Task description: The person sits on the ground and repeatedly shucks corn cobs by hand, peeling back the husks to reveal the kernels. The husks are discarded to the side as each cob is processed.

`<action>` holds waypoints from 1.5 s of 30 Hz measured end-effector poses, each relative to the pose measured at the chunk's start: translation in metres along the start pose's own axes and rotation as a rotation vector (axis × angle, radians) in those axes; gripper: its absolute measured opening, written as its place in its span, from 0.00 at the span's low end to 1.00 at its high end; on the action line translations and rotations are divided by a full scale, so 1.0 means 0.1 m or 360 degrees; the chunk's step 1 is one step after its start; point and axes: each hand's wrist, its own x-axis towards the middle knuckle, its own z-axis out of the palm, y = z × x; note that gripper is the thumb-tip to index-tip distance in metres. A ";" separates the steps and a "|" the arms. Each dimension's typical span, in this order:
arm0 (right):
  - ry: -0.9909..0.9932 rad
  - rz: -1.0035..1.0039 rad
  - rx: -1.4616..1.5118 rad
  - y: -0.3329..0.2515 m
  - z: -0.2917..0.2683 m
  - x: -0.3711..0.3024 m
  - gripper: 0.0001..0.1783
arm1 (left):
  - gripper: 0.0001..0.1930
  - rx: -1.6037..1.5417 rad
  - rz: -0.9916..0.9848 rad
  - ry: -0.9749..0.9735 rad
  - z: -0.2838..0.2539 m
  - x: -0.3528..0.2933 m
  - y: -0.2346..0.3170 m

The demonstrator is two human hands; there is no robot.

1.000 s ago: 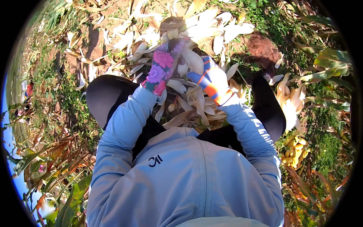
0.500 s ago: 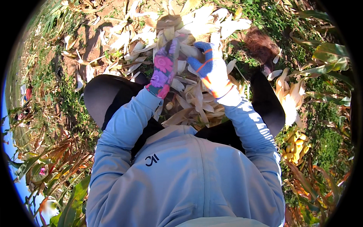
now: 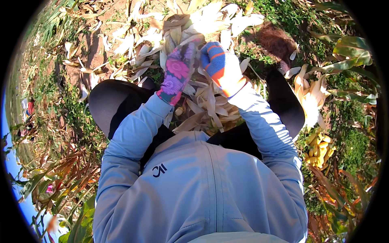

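while one left hand (image 3: 177, 71) extends and one right hand (image 3: 222, 69) curls, i cannot tell their openness or hold. husks (image 3: 211, 104) lie beneath; one yellow cob heap (image 3: 319, 152) sits rightward.

The pink-and-purple floral cloth glove (image 3: 175, 77) looks smooth and matt; the blue-and-orange striped glove (image 3: 224, 69) looks knitted and matt. Pale blue zipped jacket (image 3: 178, 194): smooth cloth, faint sheen. Black trousers (image 3: 113, 103): matt cloth. Dry cream corn husks (image 3: 211, 103) look papery and ridged; the reddish-brown tuft (image 3: 276, 40), rough, fibrous.
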 end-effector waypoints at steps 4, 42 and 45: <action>-0.0010 0.0139 -0.0051 0.06 0.04 0.02 0.04 | 0.15 0.0280 -0.0022 -0.0050 0.06 -0.03 0.12; -0.0070 0.0649 0.0253 0.30 -0.17 0.06 0.09 | 0.11 0.0478 0.0047 0.0010 0.17 -0.13 0.26; -0.0008 0.1159 0.0911 0.54 -0.32 0.12 0.11 | 0.13 0.0284 0.0214 0.0065 -0.04 -0.04 0.30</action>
